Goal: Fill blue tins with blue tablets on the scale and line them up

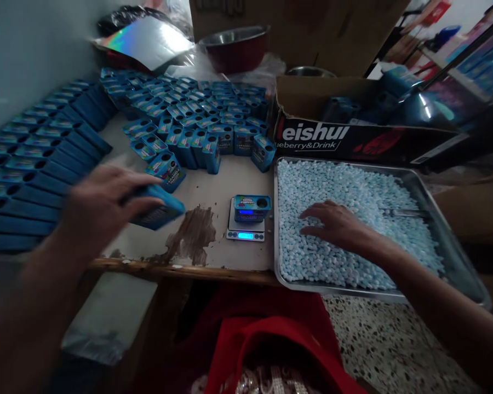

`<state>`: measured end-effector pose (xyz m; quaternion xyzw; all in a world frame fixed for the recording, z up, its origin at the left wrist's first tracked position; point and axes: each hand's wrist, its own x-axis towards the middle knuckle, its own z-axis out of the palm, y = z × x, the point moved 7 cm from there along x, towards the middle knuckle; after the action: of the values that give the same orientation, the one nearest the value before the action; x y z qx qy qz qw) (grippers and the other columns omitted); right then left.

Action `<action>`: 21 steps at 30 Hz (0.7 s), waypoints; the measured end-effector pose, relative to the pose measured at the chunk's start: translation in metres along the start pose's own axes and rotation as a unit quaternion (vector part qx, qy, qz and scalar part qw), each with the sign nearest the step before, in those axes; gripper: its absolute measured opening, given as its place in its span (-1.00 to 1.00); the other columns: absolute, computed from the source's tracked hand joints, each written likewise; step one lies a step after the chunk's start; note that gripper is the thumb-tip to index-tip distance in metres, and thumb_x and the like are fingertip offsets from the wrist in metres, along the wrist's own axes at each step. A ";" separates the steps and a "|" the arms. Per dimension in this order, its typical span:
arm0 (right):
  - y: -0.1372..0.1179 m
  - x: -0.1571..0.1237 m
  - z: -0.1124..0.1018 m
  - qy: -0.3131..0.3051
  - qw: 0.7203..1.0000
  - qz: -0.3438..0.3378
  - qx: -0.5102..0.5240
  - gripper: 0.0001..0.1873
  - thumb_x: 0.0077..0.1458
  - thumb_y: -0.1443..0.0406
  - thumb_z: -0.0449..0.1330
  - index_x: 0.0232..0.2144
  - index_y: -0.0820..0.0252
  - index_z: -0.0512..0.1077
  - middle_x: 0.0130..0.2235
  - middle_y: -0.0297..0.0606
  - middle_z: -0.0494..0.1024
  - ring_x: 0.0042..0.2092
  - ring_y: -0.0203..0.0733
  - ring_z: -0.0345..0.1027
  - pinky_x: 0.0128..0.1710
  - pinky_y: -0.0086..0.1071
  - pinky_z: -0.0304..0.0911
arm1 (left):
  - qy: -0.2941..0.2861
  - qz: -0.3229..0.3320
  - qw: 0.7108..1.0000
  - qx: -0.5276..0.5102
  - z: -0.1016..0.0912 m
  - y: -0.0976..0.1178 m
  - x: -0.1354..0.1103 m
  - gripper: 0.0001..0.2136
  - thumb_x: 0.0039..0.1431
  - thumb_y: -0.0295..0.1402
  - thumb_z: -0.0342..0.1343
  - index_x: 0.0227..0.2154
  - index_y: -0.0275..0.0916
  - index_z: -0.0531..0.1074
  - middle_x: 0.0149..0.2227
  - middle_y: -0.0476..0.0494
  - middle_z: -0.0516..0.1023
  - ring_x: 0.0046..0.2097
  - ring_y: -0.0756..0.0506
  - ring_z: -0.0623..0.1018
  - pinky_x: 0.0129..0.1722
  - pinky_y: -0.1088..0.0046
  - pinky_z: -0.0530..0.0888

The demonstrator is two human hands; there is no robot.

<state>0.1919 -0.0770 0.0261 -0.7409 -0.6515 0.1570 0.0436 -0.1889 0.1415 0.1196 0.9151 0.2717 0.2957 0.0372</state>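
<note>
One head-worn camera looks forward and down, from above and quite near, to the surface (207, 189), the left hand (102, 200) and the right hand (332, 223).

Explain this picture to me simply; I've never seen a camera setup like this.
There is no machine here: a person works with two bare hands. The single picture comes from a camera worn on the head, looking forward and down, so the arms enter from the lower left and right.

The left hand, blurred, holds a small blue box over the table. The right hand is open, fingers spread, at the pale blue pieces filling much of a metal tray. Whether it touches them is hard to tell.

Between the hands, another blue box sits on a small scale with a lit display. Many similar boxes stand at the back and left.
</note>
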 end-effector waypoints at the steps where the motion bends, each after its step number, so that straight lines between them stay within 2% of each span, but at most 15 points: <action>1: -0.004 -0.004 0.006 0.000 1.000 -0.004 -0.029 -0.60 0.29 0.05 0.34 0.07 0.12 0.62 0.10 -0.05 0.67 0.15 0.30 0.46 0.14 0.12 0.33 | -0.011 0.032 0.999 0.006 0.015 0.010 -0.003 -0.55 0.43 0.10 0.11 0.00 -0.16 0.64 -0.09 -0.14 0.63 -0.02 -0.18 0.57 0.12 0.22 0.53; 3: -0.009 -0.013 0.016 0.003 0.998 -0.004 -0.063 -0.53 0.30 0.04 0.35 0.13 0.16 0.58 0.12 0.00 0.65 0.15 0.31 0.45 0.11 0.12 0.36 | -0.030 0.084 0.996 0.000 0.046 0.030 -0.007 -0.56 0.46 0.07 0.08 -0.01 -0.18 0.64 -0.14 -0.18 0.62 -0.05 -0.19 0.55 0.06 0.26 0.54; 5: -0.014 -0.020 0.022 0.014 0.997 -0.013 -0.070 -0.49 0.28 0.04 0.38 0.15 0.18 0.56 0.12 0.04 0.63 0.13 0.31 0.46 0.07 0.10 0.40 | -0.036 0.110 0.993 -0.017 0.067 0.046 -0.005 -0.59 0.47 0.00 0.09 0.00 -0.21 0.64 -0.16 -0.22 0.60 -0.07 -0.21 0.54 0.02 0.25 0.55; 7: -0.018 -0.025 0.017 0.053 0.997 -0.018 -0.059 -0.52 0.28 0.06 0.39 0.13 0.19 0.55 0.10 0.05 0.62 0.11 0.30 0.46 0.05 0.10 0.41 | -0.041 0.127 0.991 -0.030 0.079 0.056 0.001 -0.63 0.47 -0.05 0.11 0.02 -0.21 0.64 -0.16 -0.24 0.59 -0.08 -0.23 0.54 0.01 0.22 0.55; 9: -0.025 -0.024 0.002 0.116 0.993 -0.017 -0.029 -0.57 0.33 0.09 0.35 0.11 0.19 0.54 0.08 0.05 0.61 0.11 0.28 0.45 0.06 0.10 0.41 | -0.052 0.131 0.989 -0.040 0.084 0.060 0.009 -0.66 0.46 -0.07 0.14 0.03 -0.18 0.64 -0.15 -0.25 0.60 -0.08 -0.24 0.55 0.00 0.20 0.55; 11: -0.040 -0.013 -0.014 0.169 0.985 -0.032 0.019 -0.53 0.34 0.10 0.34 0.18 0.18 0.47 0.08 0.03 0.60 0.11 0.24 0.45 0.05 0.07 0.42 | -0.053 0.127 0.990 -0.039 0.083 0.061 0.014 -0.67 0.45 -0.09 0.16 0.05 -0.16 0.64 -0.13 -0.24 0.61 -0.08 -0.24 0.55 0.01 0.20 0.55; 13: -0.062 0.007 -0.020 0.183 0.979 -0.073 0.060 -0.35 0.28 0.09 0.40 0.30 0.14 0.35 0.13 0.02 0.57 0.14 0.22 0.43 0.06 0.04 0.42 | -0.039 0.123 0.991 -0.030 0.078 0.064 0.017 -0.64 0.44 -0.08 0.18 0.10 -0.17 0.61 -0.11 -0.23 0.62 -0.08 -0.23 0.55 0.03 0.19 0.55; 15: -0.086 0.034 -0.015 0.153 0.978 -0.121 0.071 -0.24 0.24 0.10 0.43 0.36 0.13 0.27 0.17 0.02 0.56 0.15 0.22 0.43 0.07 0.03 0.40 | -0.030 0.110 0.993 -0.024 0.070 0.068 0.016 -0.61 0.41 -0.07 0.21 0.14 -0.18 0.58 -0.08 -0.22 0.63 -0.05 -0.23 0.55 0.07 0.18 0.54; 17: -0.101 0.058 -0.004 0.114 0.980 -0.144 0.073 -0.34 0.29 0.11 0.38 0.32 0.14 0.32 0.11 0.00 0.61 0.09 0.19 0.47 0.05 -0.01 0.38 | -0.028 0.089 0.995 -0.030 0.061 0.071 0.013 -0.61 0.38 -0.08 0.26 0.12 -0.18 0.57 -0.06 -0.20 0.64 -0.02 -0.23 0.56 0.13 0.15 0.53; 19: -0.103 0.073 0.003 0.098 0.983 -0.133 0.081 -0.42 0.30 0.11 0.36 0.27 0.13 0.36 0.03 -0.03 0.65 0.02 0.15 0.51 0.01 -0.07 0.36 | -0.023 0.069 0.996 -0.044 0.051 0.071 0.008 -0.62 0.35 -0.10 0.30 0.11 -0.17 0.58 -0.05 -0.18 0.65 0.00 -0.25 0.57 0.16 0.13 0.52; 21: -0.098 0.078 0.005 0.096 0.985 -0.113 0.094 -0.33 0.23 0.08 0.42 0.28 0.10 0.35 0.03 -0.03 0.65 0.02 0.17 0.52 -0.03 -0.09 0.36 | -0.014 0.054 0.997 -0.056 0.043 0.068 0.004 -0.60 0.32 -0.10 0.33 0.13 -0.13 0.57 -0.03 -0.15 0.66 0.02 -0.25 0.58 0.18 0.11 0.52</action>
<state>0.1051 0.0127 0.0346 -0.6668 -0.7063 0.1397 0.1925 -0.1303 0.0898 0.1020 0.9290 0.2047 0.2988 0.0764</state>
